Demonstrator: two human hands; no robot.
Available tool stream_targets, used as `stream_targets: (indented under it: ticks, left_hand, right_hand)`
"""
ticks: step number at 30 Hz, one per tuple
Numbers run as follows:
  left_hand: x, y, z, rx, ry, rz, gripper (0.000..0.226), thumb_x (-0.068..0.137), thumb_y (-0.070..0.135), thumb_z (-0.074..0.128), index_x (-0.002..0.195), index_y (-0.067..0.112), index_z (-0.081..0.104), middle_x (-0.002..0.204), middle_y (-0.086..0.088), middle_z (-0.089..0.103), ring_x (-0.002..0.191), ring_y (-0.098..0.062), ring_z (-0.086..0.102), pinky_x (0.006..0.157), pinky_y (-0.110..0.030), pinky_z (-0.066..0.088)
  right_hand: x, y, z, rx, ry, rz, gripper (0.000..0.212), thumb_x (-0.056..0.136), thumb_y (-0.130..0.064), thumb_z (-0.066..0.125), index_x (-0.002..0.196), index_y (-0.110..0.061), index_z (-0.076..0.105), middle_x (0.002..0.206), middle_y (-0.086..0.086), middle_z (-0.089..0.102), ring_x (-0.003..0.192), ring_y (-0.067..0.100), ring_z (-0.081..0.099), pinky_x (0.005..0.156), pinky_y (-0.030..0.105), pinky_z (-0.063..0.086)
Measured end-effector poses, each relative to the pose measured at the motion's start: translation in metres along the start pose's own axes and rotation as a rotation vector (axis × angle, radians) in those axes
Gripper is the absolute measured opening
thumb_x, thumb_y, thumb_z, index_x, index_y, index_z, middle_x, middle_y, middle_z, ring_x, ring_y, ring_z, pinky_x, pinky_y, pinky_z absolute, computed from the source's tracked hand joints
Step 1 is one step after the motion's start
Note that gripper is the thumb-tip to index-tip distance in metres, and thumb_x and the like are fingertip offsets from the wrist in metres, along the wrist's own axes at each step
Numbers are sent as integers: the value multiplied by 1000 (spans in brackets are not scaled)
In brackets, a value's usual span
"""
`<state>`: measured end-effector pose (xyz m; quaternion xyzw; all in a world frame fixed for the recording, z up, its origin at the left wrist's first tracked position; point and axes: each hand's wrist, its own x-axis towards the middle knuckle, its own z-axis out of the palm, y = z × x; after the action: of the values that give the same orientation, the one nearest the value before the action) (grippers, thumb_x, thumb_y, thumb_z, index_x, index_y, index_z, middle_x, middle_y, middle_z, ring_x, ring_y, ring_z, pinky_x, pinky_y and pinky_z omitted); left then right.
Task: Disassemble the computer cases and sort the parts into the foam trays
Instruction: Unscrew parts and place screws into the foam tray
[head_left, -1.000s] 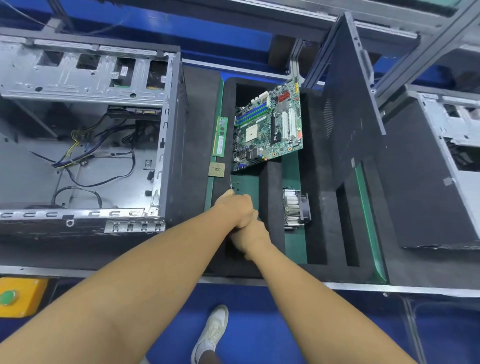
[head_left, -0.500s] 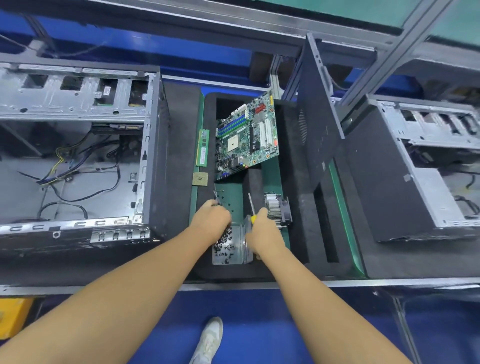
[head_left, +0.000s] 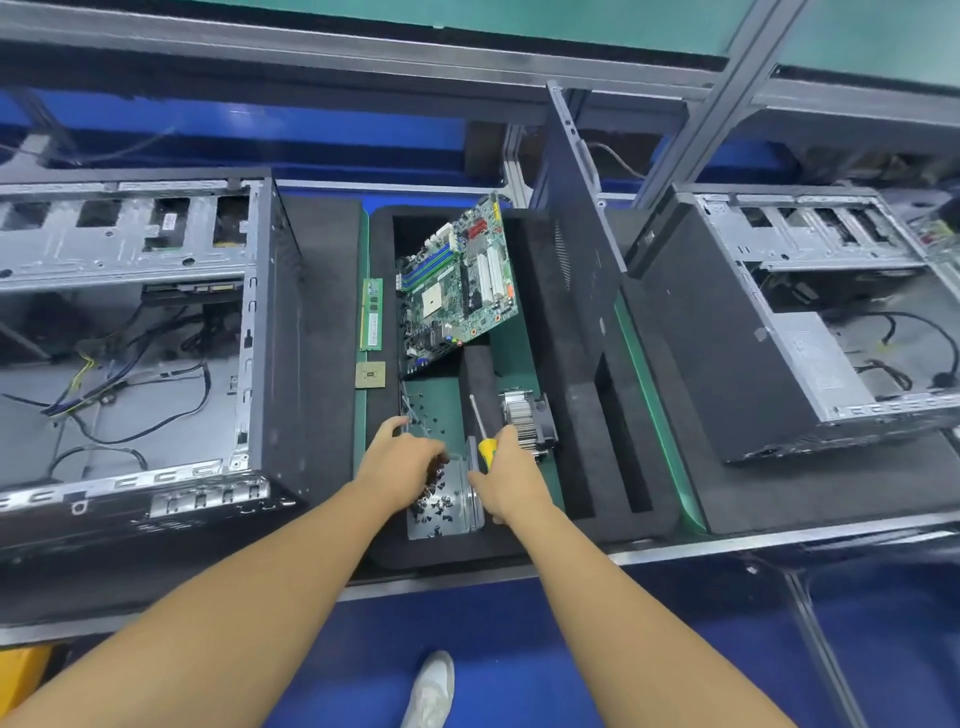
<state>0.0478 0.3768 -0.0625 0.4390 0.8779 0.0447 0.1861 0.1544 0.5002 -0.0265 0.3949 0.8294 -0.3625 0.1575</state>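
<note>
1. Two opened computers, the left case (head_left: 156, 338) and the right case (head_left: 805, 322), flank the foam tray (head_left: 576, 447).
2. A side panel (head_left: 576, 244) stands upright in the tray; the motherboard (head_left: 457, 280) leans tilted in its far compartment.
3. The left hand (head_left: 400, 462) curls over a clear box (head_left: 452, 512) of screws; whether it pinches anything, I cannot tell.
4. The right hand (head_left: 511, 478) grips a yellow-handled screwdriver (head_left: 487, 446) just beside the heatsink (head_left: 524, 421).

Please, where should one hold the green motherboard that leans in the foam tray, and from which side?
Hold the motherboard by its bare right edge, coming from the right and above. It lies tilted in the foam tray, so that edge seems raised and free, while its face is crowded with slots and connectors.
</note>
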Motion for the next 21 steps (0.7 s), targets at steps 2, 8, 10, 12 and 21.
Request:
stream_targets:
  ticks: [2,8,10,12,21]
  left_hand:
    - [-1,1,-2,-11,6,5,39,89,5,52,114,32,65,97,10,73,97,-9,64,122,-33,4]
    - [-12,11,-2,-64,40,-25,39,89,5,49,115,29,66,103,11,71,106,-7,61,120,-32,0]
    - [-17,9,-4,-52,71,-48,43,85,2,52,115,29,67,107,12,69,112,-8,56,120,-32,2]
    - [-22,4,-5,-96,130,-88,46,82,-2,56,114,29,67,115,12,65,119,-8,52,120,-32,9]
    - [-61,-2,-14,-451,187,-192,50,89,-9,42,120,25,62,128,9,59,120,-17,51,105,-37,43]
  right_hand:
    - [0,0,0,0,-1,2,40,95,-22,67,115,-14,33,108,13,55,86,31,61,75,52,60]
    - [-1,0,-4,43,-14,13,38,97,-27,65,113,-17,32,100,7,52,73,24,57,45,34,55]
    - [-3,0,-6,81,-14,13,38,98,-30,63,117,-17,33,102,6,52,69,21,56,39,29,49]
    - [-5,-1,-8,121,10,1,34,100,-32,58,118,-16,35,100,5,52,73,24,59,49,35,56]
    - [-19,-17,-3,375,205,-92,8,102,-28,45,108,-23,43,82,4,60,64,17,55,70,57,59]
